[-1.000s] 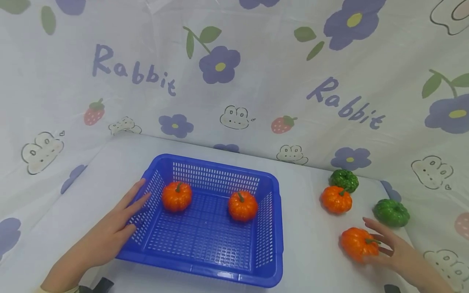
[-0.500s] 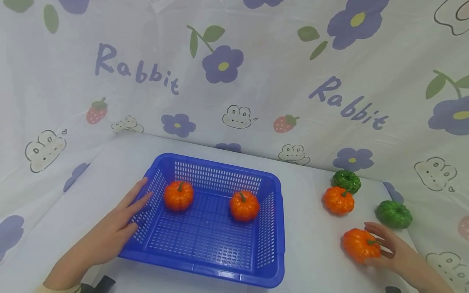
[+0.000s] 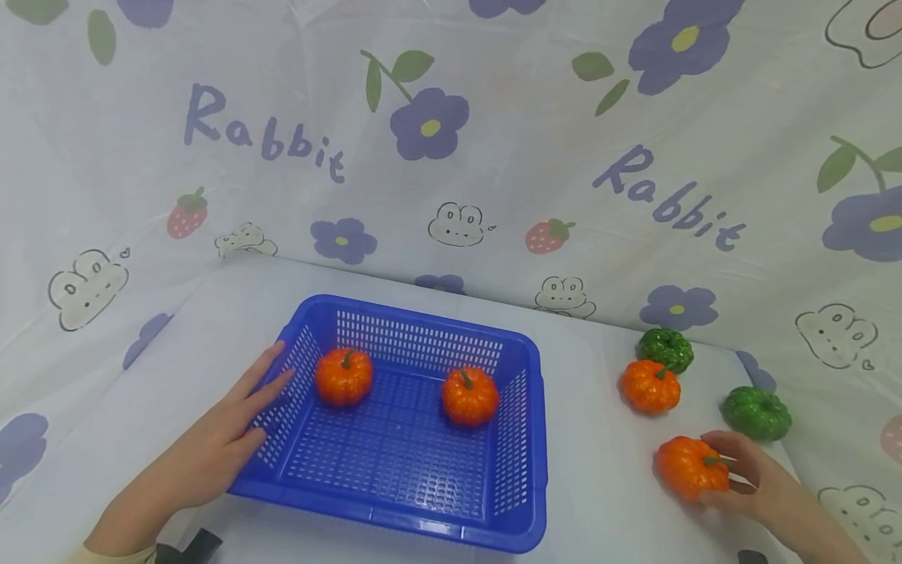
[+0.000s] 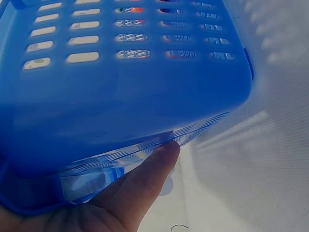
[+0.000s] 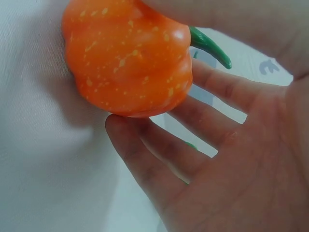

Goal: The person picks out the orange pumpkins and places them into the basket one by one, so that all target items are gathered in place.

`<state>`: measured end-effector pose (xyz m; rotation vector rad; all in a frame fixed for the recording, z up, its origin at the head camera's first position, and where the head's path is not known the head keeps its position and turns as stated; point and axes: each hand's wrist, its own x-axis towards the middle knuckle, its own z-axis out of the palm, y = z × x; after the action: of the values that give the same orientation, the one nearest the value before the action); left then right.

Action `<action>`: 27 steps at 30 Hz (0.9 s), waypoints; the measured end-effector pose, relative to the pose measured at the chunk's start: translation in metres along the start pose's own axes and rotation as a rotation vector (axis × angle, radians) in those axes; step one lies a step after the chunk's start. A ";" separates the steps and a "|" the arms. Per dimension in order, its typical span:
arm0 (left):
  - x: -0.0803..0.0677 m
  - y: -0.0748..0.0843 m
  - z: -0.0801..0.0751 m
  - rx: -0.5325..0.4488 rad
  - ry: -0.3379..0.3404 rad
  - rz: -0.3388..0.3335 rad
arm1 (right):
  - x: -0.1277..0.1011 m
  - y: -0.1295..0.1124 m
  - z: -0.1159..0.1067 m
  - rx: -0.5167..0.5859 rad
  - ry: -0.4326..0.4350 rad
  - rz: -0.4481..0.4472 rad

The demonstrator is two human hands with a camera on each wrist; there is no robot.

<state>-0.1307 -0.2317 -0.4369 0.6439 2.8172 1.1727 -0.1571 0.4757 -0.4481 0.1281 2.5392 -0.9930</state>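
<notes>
My left hand (image 3: 225, 435) lies with straight fingers against the left wall of a blue slotted basket (image 3: 423, 321). In the left wrist view its thumb (image 4: 145, 183) touches the basket's outer wall (image 4: 120, 87). Two orange pumpkins (image 3: 343, 377) (image 3: 469, 396) sit inside the basket. At the front right my right hand (image 3: 743, 474) curls round a third orange pumpkin (image 3: 685, 468) that rests on the table. In the right wrist view this pumpkin (image 5: 128, 58) sits between the thumb above and the fingers (image 5: 145, 145) below.
Another orange pumpkin (image 3: 650, 386) and two green pumpkins (image 3: 665, 349) (image 3: 756, 413) stand on the white table to the right of the basket. A flower-and-rabbit printed cloth (image 3: 451, 157) hangs behind and at both sides.
My right hand's fingers have closed in from spread beside the front pumpkin to curled round it. The left hand and the basket have stayed put.
</notes>
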 end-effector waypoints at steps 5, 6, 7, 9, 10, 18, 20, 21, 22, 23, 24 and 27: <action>-0.001 0.000 0.000 0.001 -0.003 0.002 | 0.002 0.003 -0.001 -0.014 0.018 -0.015; -0.001 0.000 0.001 -0.001 -0.003 0.000 | 0.002 0.003 -0.001 -0.027 0.027 -0.029; -0.001 0.000 0.001 -0.001 -0.004 -0.002 | 0.001 0.004 -0.002 -0.039 0.039 -0.046; 0.000 0.000 0.001 -0.001 -0.002 -0.004 | 0.001 0.004 -0.004 -0.054 0.058 -0.078; 0.000 0.000 0.001 0.000 -0.002 -0.006 | 0.001 0.003 -0.005 -0.060 0.064 -0.087; 0.000 0.002 0.001 -0.007 -0.007 -0.021 | -0.002 -0.007 -0.013 -0.059 0.096 -0.101; 0.000 0.002 0.000 -0.009 -0.007 -0.021 | -0.003 -0.010 -0.014 -0.059 0.103 -0.090; 0.001 0.002 0.000 -0.009 -0.007 -0.021 | -0.004 -0.011 -0.015 -0.063 0.110 -0.089; 0.001 0.003 0.000 -0.008 -0.007 -0.020 | -0.005 -0.013 -0.015 -0.063 0.117 -0.090; 0.001 0.003 0.000 -0.008 -0.007 -0.020 | -0.006 -0.015 -0.015 -0.069 0.131 -0.098; 0.001 0.003 0.000 -0.008 -0.006 -0.018 | -0.006 -0.016 -0.016 -0.074 0.144 -0.110; 0.000 0.003 -0.001 -0.007 -0.004 -0.012 | -0.010 -0.023 -0.015 -0.088 0.170 -0.128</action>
<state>-0.1301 -0.2302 -0.4346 0.6278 2.8085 1.1770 -0.1588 0.4696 -0.4196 0.0251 2.7717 -0.9519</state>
